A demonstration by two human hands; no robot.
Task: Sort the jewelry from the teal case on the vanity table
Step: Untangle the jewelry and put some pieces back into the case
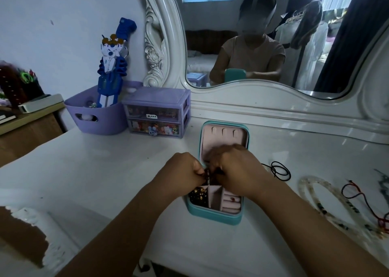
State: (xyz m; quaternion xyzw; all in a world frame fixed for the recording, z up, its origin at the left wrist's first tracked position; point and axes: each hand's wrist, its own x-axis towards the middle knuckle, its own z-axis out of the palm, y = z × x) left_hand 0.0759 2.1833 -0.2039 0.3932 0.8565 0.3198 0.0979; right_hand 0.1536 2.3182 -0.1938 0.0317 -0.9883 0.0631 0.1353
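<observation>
The teal case (214, 214) lies open on the white vanity table (105, 171), its pink lid (224, 137) propped up behind. Dark and gold beads (197, 195) fill its left compartment. My left hand (183, 171) and my right hand (233, 167) meet above the case, and both pinch a dark beaded strand (208, 176) that hangs between them. Fingertips are partly hidden. To the right on the table lie a black cord (280, 170), a pale beaded necklace (328, 198) and a red cord (362, 196).
A purple two-drawer organiser (156, 113) and a purple basket (96, 113) holding a blue toy stand at the back left. The ornate white mirror (263, 45) rises behind. A wooden shelf (27, 116) adjoins on the left.
</observation>
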